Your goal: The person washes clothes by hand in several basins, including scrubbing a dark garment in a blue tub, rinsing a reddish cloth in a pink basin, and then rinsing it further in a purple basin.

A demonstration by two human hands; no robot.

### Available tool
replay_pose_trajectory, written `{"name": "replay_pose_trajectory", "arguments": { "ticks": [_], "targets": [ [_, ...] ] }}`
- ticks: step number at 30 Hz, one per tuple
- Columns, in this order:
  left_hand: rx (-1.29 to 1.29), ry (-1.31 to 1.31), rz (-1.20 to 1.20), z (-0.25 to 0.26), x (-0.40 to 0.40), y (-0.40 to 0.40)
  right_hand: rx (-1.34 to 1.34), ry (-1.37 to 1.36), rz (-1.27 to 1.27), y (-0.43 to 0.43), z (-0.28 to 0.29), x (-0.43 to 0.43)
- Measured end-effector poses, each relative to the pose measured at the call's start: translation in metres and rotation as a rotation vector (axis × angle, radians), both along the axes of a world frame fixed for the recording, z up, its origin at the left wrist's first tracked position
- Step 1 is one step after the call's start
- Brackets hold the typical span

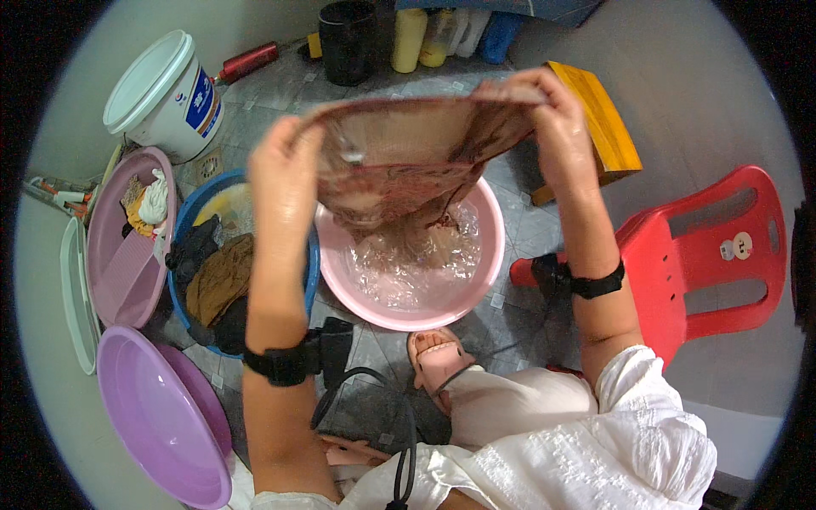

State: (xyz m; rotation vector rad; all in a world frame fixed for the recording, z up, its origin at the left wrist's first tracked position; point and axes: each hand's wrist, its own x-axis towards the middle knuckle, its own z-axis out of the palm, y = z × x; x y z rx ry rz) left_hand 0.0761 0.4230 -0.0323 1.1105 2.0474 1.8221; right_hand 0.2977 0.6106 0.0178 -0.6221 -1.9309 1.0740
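Note:
Between my two hands a thin, sheer brown cloth is stretched wide, its upper edge pulled taut. My left hand grips one corner, and my right hand grips the other, held a little farther from me. The cloth's lower part hangs down into a pink basin on the floor. Rippling, splashing water fills much of that basin. Just left of it, partly behind my left forearm, stands a blue tub holding dark garments and a brown garment.
A red plastic chair and a yellow wooden stool stand on the right. To the left are a mauve basin with a washboard and small cloths, a purple basin and a white lidded bucket. Bottles and a black bin line the back.

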Motion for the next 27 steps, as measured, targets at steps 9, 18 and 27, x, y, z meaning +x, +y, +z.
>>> {"name": "replay_pose_trajectory", "arguments": {
  "ticks": [9, 18, 27],
  "targets": [
    [-1.029, 0.037, -0.283, -0.161, 0.081, -0.006, 0.061, -0.876, 0.045, -0.039, -0.243, 0.015],
    [-1.161, 0.422, -0.311, -0.236, 0.118, -0.021, -0.085, -1.360, 0.232, -0.083, -0.266, 0.008],
    [-1.120, 0.048, -0.396, -0.201, 0.069, -0.019, -0.276, -0.895, 0.360, -0.041, -0.229, 0.014]
  ]
}}
